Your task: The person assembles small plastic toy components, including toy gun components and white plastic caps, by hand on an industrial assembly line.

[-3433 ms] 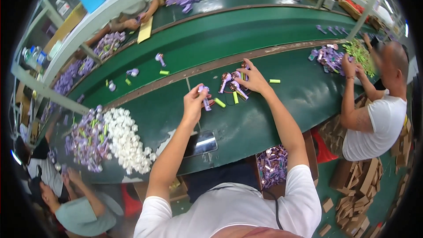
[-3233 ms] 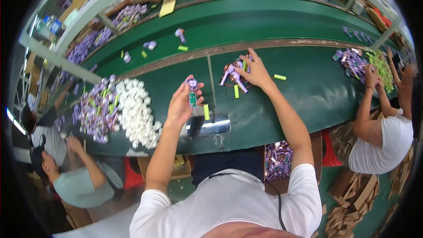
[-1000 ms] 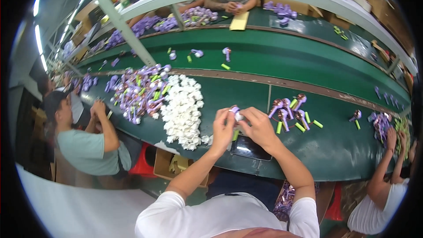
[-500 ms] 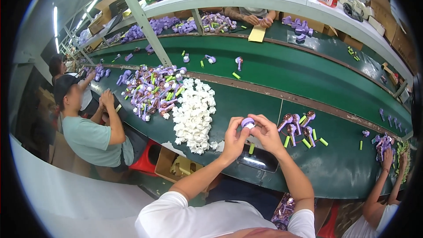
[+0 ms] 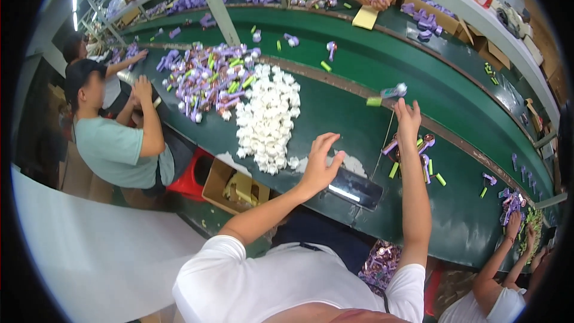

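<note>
My right hand reaches out over the far edge of the bench, fingers stretched and apart, with nothing gripped. Just beyond its fingertips is a small purple piece with a white top, a green battery-like cylinder beside it. I cannot tell whether that piece is in the air or on the green belt. Above the near bench, my left hand is empty, its thumb and fingers spread. A dark phone lies under and to the right of it. Below my right hand rest several purple parts with green cylinders.
A heap of white parts lies left of my hands, beside a pile of purple pieces. The green conveyor belt runs past the bench. A person in a green shirt sits left; another person's hand works at right.
My hands have parted from the purple and white piece they held together. The right hand has moved up and away toward the belt and opened; the left has opened near the same spot.
</note>
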Demonstrator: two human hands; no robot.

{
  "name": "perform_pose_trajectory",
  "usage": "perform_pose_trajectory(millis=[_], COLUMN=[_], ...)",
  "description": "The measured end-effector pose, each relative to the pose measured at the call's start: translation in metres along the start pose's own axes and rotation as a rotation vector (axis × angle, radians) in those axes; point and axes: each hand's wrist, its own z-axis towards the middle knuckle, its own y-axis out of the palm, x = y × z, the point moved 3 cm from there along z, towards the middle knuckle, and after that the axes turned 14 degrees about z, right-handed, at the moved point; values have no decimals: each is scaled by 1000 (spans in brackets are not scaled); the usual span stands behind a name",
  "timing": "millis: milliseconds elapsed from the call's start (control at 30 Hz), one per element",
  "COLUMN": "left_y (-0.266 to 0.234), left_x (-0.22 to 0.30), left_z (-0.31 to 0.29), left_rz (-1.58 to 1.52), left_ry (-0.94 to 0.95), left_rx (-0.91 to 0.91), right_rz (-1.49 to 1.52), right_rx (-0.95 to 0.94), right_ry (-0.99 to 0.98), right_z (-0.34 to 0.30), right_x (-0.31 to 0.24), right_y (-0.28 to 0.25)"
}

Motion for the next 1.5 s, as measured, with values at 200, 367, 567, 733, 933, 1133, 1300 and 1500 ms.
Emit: perform_pose_trajectory(millis=[200, 367, 567, 733, 933, 1133, 1300, 1500], left_y=[-39, -68, -72, -71, -48, -35, 2, 111], left_x=[-35, -53, -67, -61, -46, -21, -2, 17], left_z=[-71, -82, -73, -65, -63, -63, -33, 55], left_rz=[466, 389, 304, 298, 312, 138, 51, 174], left_ry=[159, -40, -155, -139, 119, 98, 199, 226], left_rx=[273, 389, 362, 286, 295, 203, -46, -143], right_rz=[-606, -785, -934, -1104, -1095, -1107, -885, -506], right_rx=[-950, -1525, -1487, -1204, -1051, -1264, -821, -266], right_ry=[34, -74, -297, 100, -144, -187, -172, -229], right_z=[-69, -177, -200, -172, -154, -170, -121, -68], right_x=[48, 62, 88, 78, 62, 70, 20, -66], right_y=[47, 85, 87, 79, 54, 65, 37, -62])
